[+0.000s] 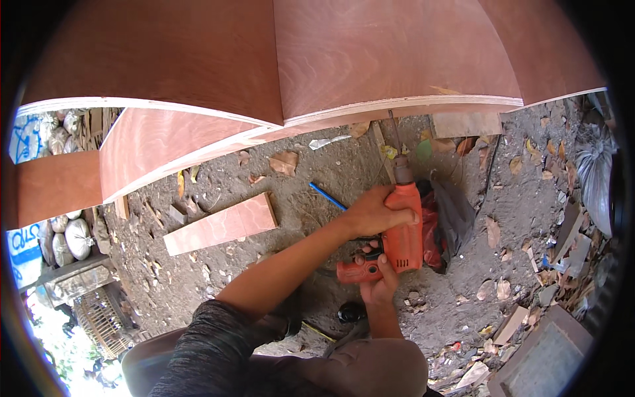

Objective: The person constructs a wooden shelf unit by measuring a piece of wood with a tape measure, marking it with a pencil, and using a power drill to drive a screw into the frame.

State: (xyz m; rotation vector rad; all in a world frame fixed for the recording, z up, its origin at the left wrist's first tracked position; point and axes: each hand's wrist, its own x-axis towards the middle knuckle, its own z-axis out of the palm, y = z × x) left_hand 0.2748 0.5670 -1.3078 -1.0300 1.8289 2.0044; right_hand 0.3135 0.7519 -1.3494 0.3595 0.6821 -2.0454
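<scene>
The drill (405, 228) is located right of centre, above the ground (264, 284), with its chuck directed away from the person. Both hands are clamped on it. The left hand (377, 213) is wrapped over the front of the orange housing, behind the chuck (402, 169). The right hand (379, 281) grips the handle from below, its fingers curled around the grip.

The bit (395, 132) extends to the lower edge of the plywood panel (397, 59); contact between tip and panel cannot be confirmed from this angle. A dark bag (456, 218) lies just beside the housing, on its right side.

A blue stick (327, 196) lies on the ground left of the chuck. Farther left lies a short board (221, 223), set at a slant. Dry leaves (284, 163) are scattered near the panel.
</scene>
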